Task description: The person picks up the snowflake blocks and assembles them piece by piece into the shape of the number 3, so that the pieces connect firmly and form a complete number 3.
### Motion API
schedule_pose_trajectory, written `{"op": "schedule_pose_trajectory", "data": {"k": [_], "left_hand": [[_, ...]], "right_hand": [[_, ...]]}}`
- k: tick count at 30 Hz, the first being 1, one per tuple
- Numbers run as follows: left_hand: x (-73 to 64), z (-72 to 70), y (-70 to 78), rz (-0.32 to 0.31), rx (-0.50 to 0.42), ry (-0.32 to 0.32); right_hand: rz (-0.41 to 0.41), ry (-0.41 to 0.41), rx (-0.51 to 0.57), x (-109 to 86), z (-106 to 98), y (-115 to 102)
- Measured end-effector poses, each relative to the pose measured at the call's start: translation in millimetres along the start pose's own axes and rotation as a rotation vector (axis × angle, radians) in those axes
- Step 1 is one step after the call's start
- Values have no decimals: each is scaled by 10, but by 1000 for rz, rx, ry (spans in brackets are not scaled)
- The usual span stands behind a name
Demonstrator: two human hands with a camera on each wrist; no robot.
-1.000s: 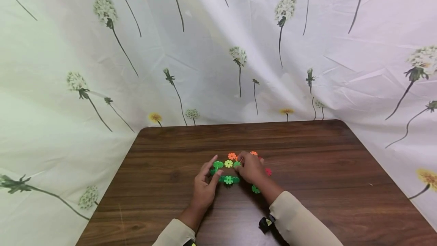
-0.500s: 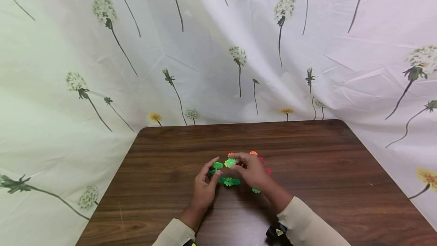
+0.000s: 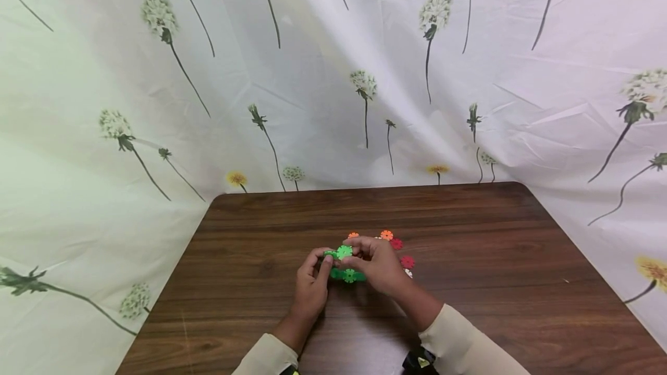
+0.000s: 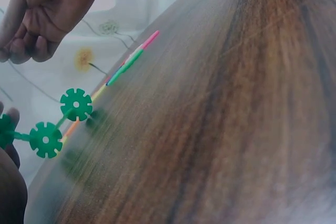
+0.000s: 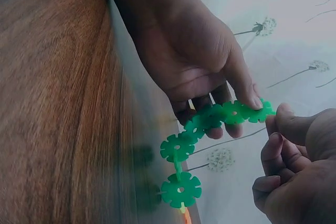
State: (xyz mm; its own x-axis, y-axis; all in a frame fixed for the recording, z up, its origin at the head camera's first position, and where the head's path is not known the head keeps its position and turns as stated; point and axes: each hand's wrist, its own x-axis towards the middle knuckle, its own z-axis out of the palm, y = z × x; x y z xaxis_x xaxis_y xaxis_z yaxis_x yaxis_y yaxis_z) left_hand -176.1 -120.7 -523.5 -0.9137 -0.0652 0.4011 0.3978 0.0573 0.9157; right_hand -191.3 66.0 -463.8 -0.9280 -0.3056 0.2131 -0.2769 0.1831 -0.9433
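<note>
Green linked discs [image 5: 180,199] are hanging over the counter [image 3: 260,236]; the left hand [image 3: 311,289] is gripping them, while the right hand [image 3: 383,268] is pinching a brighter green disc [image 3: 344,252] at one end.

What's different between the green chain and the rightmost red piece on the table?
The green chain joins several discs, while the red piece looks like just one. The chain is green; the red piece is red. The left hand holds the chain, while the red piece lies on the table with no hand touching it. Both show notched, flower-like outlines.
</note>
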Motion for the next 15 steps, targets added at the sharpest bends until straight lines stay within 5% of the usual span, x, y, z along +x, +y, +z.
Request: {"op": "schedule_pose_trajectory", "data": {"k": [15], "left_hand": [[-14,19,43,-35,-73,34]], "right_hand": [[-51,-28,-44,-17,25,-3]]}}
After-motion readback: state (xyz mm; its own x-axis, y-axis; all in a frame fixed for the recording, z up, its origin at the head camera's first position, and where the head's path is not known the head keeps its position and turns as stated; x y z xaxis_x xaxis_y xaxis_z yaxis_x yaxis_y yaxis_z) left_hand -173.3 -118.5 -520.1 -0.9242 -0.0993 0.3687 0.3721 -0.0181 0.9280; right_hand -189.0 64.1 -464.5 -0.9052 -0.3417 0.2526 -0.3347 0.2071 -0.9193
